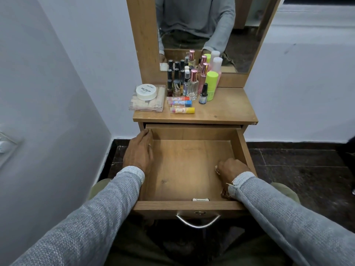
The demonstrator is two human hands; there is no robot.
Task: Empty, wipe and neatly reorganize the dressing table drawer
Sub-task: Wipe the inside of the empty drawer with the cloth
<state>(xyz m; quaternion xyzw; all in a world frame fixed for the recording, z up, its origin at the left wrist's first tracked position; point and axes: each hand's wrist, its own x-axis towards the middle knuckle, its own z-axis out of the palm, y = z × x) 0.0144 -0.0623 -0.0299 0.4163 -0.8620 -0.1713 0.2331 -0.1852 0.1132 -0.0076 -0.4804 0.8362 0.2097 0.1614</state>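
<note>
Drawer [184, 169] pulled out, emptied — cosmetics [184, 87] on tabletop [226, 110]. Left hand [138, 152] flat on side wall, grasping nothing; right hand [231, 169] curled inside, grip unclear. Wiping, restocking left.

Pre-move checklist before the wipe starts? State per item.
1. Pulled-out wooden drawer emptied: ok, bare floor.
2. Cosmetics on the wooden tabletop, clear plastic box with white nail polish jar included: ok.
3. Wiping cloth at hand: cannot tell, none seen.
4. Left hand steadying the drawer's left wall: ok.
5. Right hand inside by the right wall, curled; holding anything: cannot tell.
6. Small white catch at the front edge: not ok, could snag.
</note>
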